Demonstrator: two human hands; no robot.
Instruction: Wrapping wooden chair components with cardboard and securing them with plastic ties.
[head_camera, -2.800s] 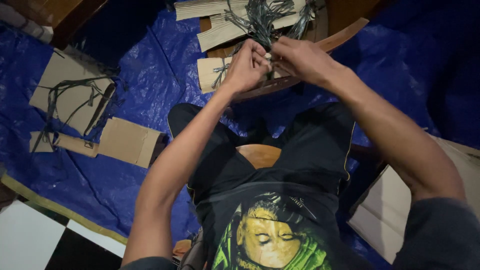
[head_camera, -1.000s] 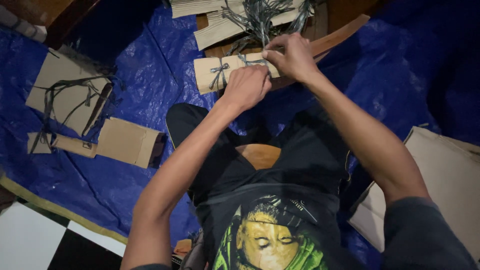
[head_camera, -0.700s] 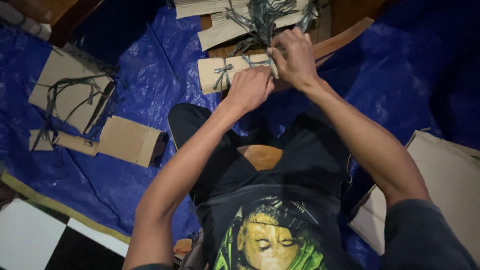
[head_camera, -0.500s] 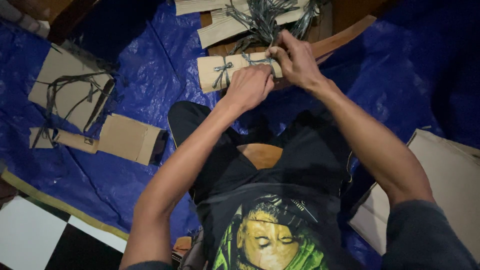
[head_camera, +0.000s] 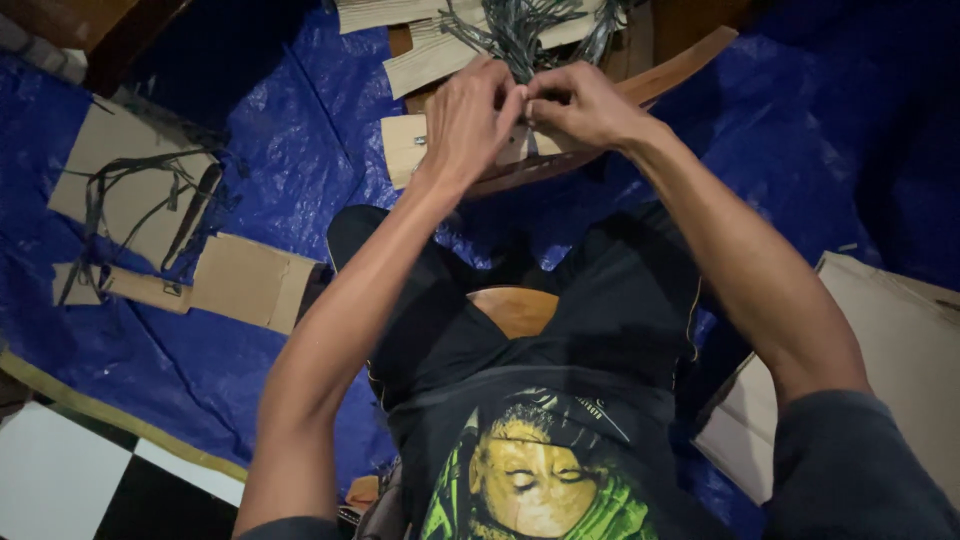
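Both hands up at the far centre, over a small flat cardboard bundle (head_camera: 405, 150) lying on a curved brown wooden piece (head_camera: 680, 68). Left hand (head_camera: 468, 120) covers most of the bundle; only the bundle's left end shows, with a bit of grey strap on it. Fingers curled, tips pinched against the right hand's fingertips. Right hand (head_camera: 580, 105) likewise curled, thumb and forefinger pinched. What sits between the tips is hidden: likely a strap end, but I cannot tell.

Just beyond the hands: loose tangle of grey-green plastic straps (head_camera: 520, 25) on top of two corrugated cardboard sheets (head_camera: 425, 60), stacked roughly, partly cut off by the frame's far edge.

No real container in view. Closest thing: an open cardboard box or flap (head_camera: 890, 370) at near right, pale inner face visible, contents not visible.

Left side, on the blue tarp (head_camera: 290, 150):
- one cardboard sheet (head_camera: 120, 170) with dark straps (head_camera: 150, 195) lying loose across it
- one folded cardboard piece (head_camera: 240, 282) nearer, with a narrow strip running off its left end

Count: cardboard on the left, 2; sheets under the strap pile, 2; bundle, 1; box, 1.

Black-and-white floor tiles (head_camera: 70, 480) at near left past the tarp's yellowish edge.
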